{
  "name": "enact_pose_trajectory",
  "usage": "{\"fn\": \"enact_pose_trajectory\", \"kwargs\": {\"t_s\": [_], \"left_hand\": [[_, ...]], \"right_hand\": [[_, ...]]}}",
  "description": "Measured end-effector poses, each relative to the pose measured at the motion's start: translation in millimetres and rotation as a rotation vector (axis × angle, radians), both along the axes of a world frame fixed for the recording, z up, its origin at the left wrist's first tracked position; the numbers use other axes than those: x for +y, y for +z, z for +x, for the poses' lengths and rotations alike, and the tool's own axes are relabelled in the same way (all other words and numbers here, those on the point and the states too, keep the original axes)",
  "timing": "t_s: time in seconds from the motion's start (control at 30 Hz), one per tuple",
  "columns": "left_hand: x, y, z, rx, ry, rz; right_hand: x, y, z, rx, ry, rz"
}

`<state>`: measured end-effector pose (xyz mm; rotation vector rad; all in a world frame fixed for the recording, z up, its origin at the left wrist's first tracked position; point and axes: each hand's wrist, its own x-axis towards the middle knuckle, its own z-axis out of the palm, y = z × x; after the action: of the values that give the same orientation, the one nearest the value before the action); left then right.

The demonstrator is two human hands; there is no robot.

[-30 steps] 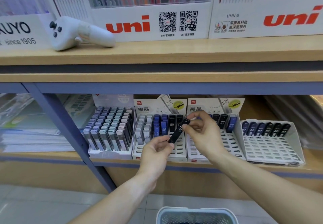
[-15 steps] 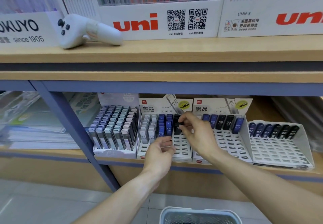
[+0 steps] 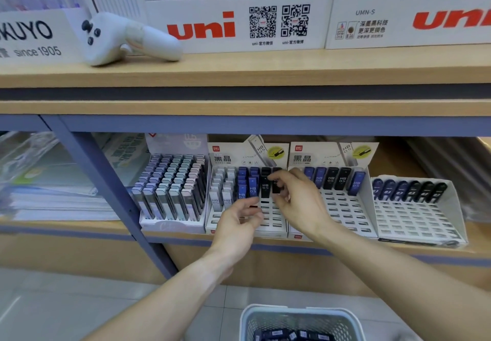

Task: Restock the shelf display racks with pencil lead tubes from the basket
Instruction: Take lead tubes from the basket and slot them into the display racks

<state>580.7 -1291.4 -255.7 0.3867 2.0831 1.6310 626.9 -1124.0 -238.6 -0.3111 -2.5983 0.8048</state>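
Two hands at the rack (image 3: 212, 221), right hand (image 3: 300, 202) pinching black tube (image 3: 276, 186), left hand (image 3: 239, 223) gripping another tube (image 3: 253, 206).

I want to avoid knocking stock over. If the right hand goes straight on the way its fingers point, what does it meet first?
Probably the black tubes standing in the rack; the right hand already pinches one black tube just beside them. Depth is unclear.

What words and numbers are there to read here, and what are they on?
"uni": white pen box
"UMN-S": right pen box
"KUYO since 1905": left sign
"HB 0.5": black lead tube
QR code captions: too small to read fully
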Motion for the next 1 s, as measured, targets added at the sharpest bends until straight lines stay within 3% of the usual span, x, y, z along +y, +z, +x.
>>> {"fn": "enact_pose_trajectory", "kwargs": {"t_s": [0.27,0.47,0.6,0.83,1.0], "left_hand": [[-17.9,-9.6,30.7,0.063,-0.155,-0.097],[-46.4,-51.3,78.6,0.328,-0.622,-0.489],[-58.3,-96.1,98.6,0.335,-0.834,-0.693],[-32.1,-176.6,122.4,0.203,-0.798,-0.772],[-4.2,-234.7,146.3,0.122,-0.803,-0.751]], "right_hand": [[-14.5,-7.7,80.8,-0.231,0.063,-0.091],[-20.0,-58.0,162.5,-0.574,0.191,-0.138],[-23.2,-120.8,205.8,-0.879,0.226,-0.094],[-14.9,-206.1,210.4,-1.047,0.111,-0.139],[-13.5,-243.6,207.9,-1.159,0.212,-0.011]]}}
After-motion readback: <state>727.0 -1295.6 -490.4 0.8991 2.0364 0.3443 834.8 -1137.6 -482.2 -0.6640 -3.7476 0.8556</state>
